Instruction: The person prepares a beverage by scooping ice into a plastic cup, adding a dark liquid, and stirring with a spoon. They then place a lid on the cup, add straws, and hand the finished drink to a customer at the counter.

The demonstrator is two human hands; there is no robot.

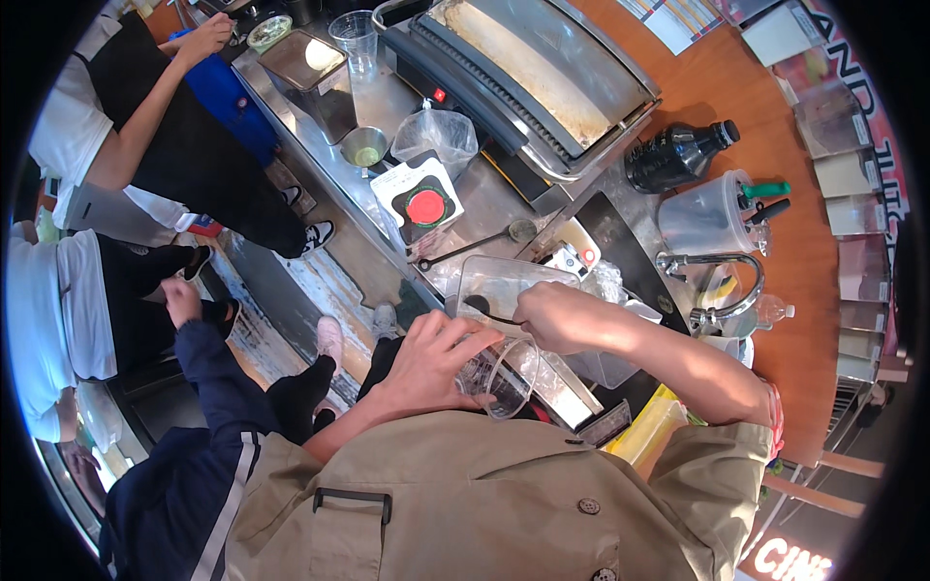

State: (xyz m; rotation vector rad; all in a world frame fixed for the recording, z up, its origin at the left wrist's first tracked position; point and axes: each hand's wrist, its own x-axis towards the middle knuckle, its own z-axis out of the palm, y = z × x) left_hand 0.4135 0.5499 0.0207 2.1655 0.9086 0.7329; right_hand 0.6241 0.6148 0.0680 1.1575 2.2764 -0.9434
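My left hand [431,360] is curled around a clear plastic cup [513,387], close to the front of my tan shirt. The cup is tilted and looks nearly see-through; its contents are hard to make out. In my right hand [557,318] is a dark spoon [492,313], gripped by its handle. The spoon's round end hangs above a clear rectangular container [513,272], just beyond the cup. On the counter past that container lies a long-handled dark scoop [475,245]. A white device with a red round top [425,205] stands farther off.
A large press grill [528,73] fills the far counter. To the right stand a dark bottle [678,157], a clear utensil pitcher [705,215] and a curved faucet [722,315]. Co-workers stand at left; a person's navy sleeve [215,358] is close beside me.
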